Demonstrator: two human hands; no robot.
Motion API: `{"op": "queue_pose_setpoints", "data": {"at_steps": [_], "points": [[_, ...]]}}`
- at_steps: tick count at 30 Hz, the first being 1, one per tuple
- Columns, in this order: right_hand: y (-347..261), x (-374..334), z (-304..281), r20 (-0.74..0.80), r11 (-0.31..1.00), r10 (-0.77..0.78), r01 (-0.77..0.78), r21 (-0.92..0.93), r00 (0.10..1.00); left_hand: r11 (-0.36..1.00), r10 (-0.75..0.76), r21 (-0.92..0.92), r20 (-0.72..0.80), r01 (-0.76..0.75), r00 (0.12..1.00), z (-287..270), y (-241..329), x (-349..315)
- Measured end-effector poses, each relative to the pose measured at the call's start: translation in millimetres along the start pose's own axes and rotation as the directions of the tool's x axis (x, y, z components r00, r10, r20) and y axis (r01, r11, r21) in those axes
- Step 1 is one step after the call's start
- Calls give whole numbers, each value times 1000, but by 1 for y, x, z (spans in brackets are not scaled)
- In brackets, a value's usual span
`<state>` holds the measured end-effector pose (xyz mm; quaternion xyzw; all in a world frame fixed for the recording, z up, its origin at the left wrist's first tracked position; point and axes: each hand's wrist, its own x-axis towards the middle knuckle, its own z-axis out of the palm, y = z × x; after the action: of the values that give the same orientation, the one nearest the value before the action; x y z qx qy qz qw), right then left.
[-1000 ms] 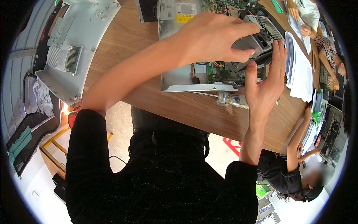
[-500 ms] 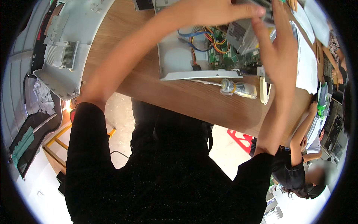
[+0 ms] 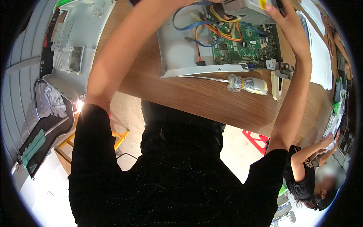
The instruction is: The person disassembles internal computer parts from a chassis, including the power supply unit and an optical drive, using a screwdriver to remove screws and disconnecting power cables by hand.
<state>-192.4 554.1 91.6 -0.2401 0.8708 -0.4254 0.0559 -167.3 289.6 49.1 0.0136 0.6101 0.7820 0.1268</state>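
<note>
An open computer case lies on the wooden table, with a green motherboard inside. Over its far side is a grey metal power supply unit with a yellow label. My right hand grips its right end, thumb on the top face. Yellow, orange and black wires and a blue flat cable loop above the board. My left hand reaches to the upper edge of the picture near the unit's left side; its fingers are mostly cut off. A screwdriver with a plastic-wrapped handle lies before the case.
A cream-coloured strip-like tool lies right of the screwdriver, below a small metal bracket. Papers cover the right side. A grey case panel with a finned heatsink is at left. Another person works at right.
The power supply unit has moved away from me, uncovering more of the motherboard. Its wires have shifted with it. My left hand has moved farther, mostly out of the picture.
</note>
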Motion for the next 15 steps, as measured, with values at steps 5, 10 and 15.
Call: {"op": "queue_pose_setpoints", "data": {"at_steps": [5,10,15], "points": [[-2,-16,0,144,968,-199,217,-123,969,991,-113,-78,-104,105,988,-14,-19,3],[-3,-15,7,-27,952,-266,258,-166,964,981,-139,-153,-144,116,980,-12,-15,4],[-42,10,9,-281,999,-37,32,-23,959,897,-152,-430,-72,106,986,-29,-35,15]]}}
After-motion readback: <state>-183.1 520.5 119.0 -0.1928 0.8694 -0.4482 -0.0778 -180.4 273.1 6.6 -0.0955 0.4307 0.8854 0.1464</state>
